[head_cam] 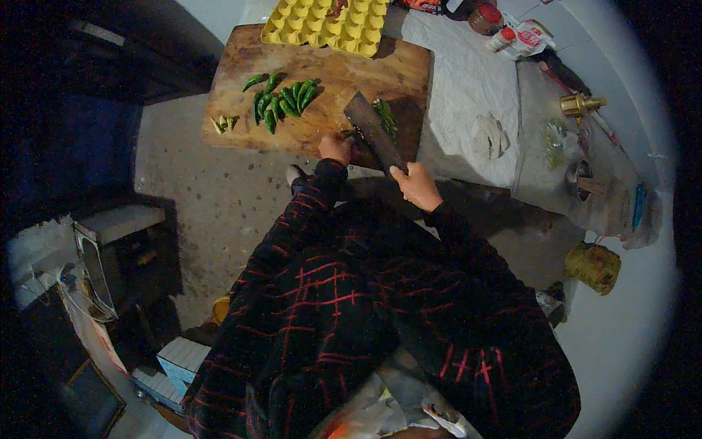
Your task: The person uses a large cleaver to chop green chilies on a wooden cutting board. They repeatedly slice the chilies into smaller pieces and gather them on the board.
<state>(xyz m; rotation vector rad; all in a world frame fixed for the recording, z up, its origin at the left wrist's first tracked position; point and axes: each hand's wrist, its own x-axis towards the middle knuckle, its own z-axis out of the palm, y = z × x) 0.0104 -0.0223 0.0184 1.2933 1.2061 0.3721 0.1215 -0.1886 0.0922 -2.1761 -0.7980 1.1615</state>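
My right hand (418, 185) grips the handle of a cleaver (370, 129), whose broad dark blade slants up and left over the right part of a wooden cutting board (230, 71). Close to the blade's left side, my left hand (335, 148) rests at the board's near edge, fingers bent against a green pepper piece (349, 133) partly hidden by them. Sliced green pepper (386, 118) lies right of the blade. Whole green chili peppers (282, 101) sit in a group at the board's middle left. A few cut pale stem ends (224, 124) lie at its left edge.
A yellow egg tray (326, 24) lies across the board's far edge. To the right, a white cloth (466, 71) covers part of the counter, with red-lidded jars (487, 19) at its far end. A brass fitting (581, 104) and a metal cup (580, 178) are further right.
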